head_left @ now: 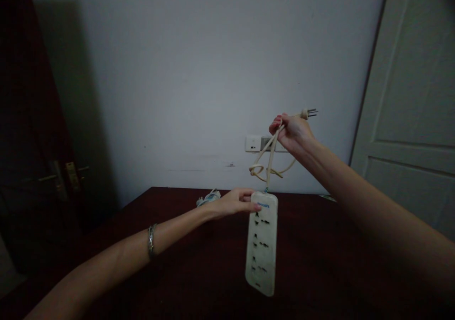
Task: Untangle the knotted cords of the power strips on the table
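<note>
A white power strip point(261, 251) with several sockets hangs upright over the dark table. My left hand point(236, 203) grips its upper left edge, thumb on the front face and fingers behind. From its top end rises a cream cord point(271, 161), partly looped and tangled. Higher up and to the right, my right hand point(289, 129) is closed around the cord. The plug point(308, 113) sticks out past the back of that hand, its metal pins pointing right.
Behind my left hand lies a bundled white and blue cord or adapter point(210, 197) on the dark red table point(170, 272). Wall sockets point(253, 143) sit behind the cord. A pale door point(408, 111) stands at the right, a dark door with a handle point(73, 175) at the left.
</note>
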Available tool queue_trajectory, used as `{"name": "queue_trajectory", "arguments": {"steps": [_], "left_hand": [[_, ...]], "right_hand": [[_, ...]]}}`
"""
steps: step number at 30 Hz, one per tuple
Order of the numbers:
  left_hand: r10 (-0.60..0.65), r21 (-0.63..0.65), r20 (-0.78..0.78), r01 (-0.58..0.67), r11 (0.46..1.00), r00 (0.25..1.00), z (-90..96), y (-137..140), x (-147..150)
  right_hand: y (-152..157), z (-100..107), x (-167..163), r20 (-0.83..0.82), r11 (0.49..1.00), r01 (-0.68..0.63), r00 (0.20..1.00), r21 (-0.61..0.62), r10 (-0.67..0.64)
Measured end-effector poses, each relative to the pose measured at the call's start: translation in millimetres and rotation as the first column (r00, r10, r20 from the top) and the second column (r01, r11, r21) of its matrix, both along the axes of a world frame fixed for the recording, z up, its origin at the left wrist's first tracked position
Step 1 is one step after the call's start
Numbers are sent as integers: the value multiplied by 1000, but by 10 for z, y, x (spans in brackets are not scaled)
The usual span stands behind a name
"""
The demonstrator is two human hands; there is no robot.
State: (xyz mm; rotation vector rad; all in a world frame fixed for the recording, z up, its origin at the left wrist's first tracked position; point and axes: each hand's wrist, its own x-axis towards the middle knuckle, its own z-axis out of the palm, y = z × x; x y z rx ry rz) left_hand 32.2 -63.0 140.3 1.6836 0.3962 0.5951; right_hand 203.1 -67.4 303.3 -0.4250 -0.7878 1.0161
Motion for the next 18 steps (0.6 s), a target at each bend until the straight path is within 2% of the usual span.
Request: {"name": "queue_trajectory", "arguments": {"steps": [3,6,8,10,12,15,18], "left_hand": [[36,-51,-18,-37,998,999,53,112,-217],[75,-111,-72,-83,990,995,129,252,-499],[102,-116,-76,-110,987,992,159,349,-696],[115,-135,-111,-129,982,987,154,440,-878],[118,-163,-165,-145,976,979,118,511,-1030],[81,-196,-256,-134,972,963,43,562,-1168],[20,-204,-355,-99,974,935,-29,568,-1203]], "right_hand": [[22,-82,253,267,991,78,963,-109,-47],[37,-180,540,560,954,187,828,-235,-25],[35,-229,705,685,921,295,727,-254,-44],[25,-249,837,741,897,389,662,-210,-113],[15,-234,939,740,876,456,642,-157,-202],[1,-161,1044,701,861,498,651,-105,-291],[-38,-65,1092,653,874,479,688,-80,-317]]}}
